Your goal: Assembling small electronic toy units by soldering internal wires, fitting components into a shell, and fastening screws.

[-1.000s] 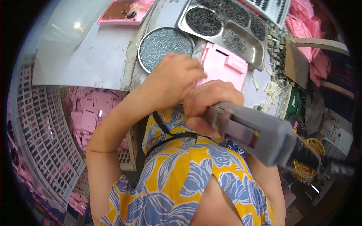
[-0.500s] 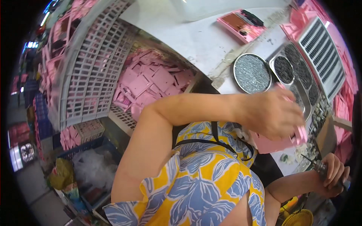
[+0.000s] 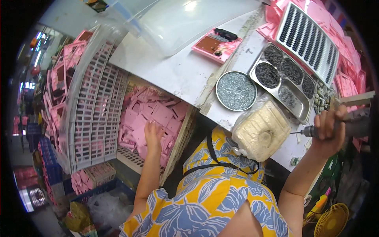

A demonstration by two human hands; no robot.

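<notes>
My left hand [image 3: 153, 136] reaches over a crate of flat pink plastic parts [image 3: 136, 122]. Its fingers are spread apart with nothing seen between them, and whether they touch a part is hard to tell. On the right, my right hand [image 3: 331, 128] grips an electric screwdriver [image 3: 312, 132], its thin bit pointing left. Between my hands, at the table's near edge, lies a beige block wrapped in clear plastic [image 3: 262, 130]. Behind it stand a round dish of silvery screws [image 3: 236, 91] and a compartmented metal tray [image 3: 302, 112] with dark small parts in it.
A white rack with rows of dark pieces [image 3: 308, 45] leans at the far right beside heaped pink parts [image 3: 351, 59]. A pink part with a brown panel [image 3: 217, 45] lies near a clear plastic bin [image 3: 169, 27]. A grey crate [image 3: 94, 114] stands tilted at left; a yellow fan [image 3: 331, 221] is lower right.
My left hand has left the wrapped block and moved left over the crate. The pink part it was at is gone from the block. My right hand has risen with the screwdriver.
</notes>
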